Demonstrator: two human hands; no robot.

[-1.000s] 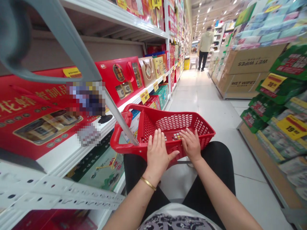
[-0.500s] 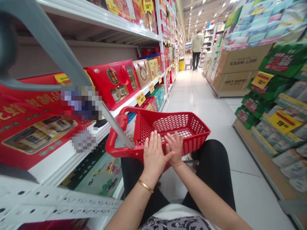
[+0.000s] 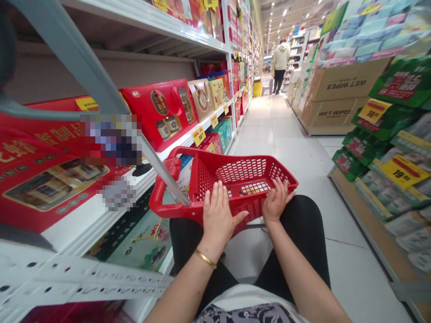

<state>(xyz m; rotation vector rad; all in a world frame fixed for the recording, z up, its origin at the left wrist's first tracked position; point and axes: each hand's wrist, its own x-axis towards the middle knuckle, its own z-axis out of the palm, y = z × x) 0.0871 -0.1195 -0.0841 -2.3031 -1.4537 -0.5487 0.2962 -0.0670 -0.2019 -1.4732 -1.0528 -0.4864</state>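
A red plastic shopping basket (image 3: pixel 247 193) with pierced walls sits at my knees, and nothing shows inside it. My left hand (image 3: pixel 218 211) lies flat over the near rim, fingers stretched and thumb out to the right. Further right along the same rim rests my right hand (image 3: pixel 276 202), its fingers apart and slightly bent over the edge near the basket's corner. Neither hand is closed around anything. A grey pull handle (image 3: pixel 101 83) slants from the basket's left end toward the upper left.
On the left, white shelving (image 3: pixel 188 31) holds a red gift box (image 3: pixel 161 110) and other boxed goods. Stacked "WET WIPES" cartons (image 3: pixel 340 85) and green packs (image 3: pixel 400 83) line the right. A person (image 3: pixel 280 63) stands far down the tiled aisle (image 3: pixel 257 130).
My right hand has moved right along the basket's near rim, away from my left hand. My left hand has stayed almost in place. The view has shifted slightly.
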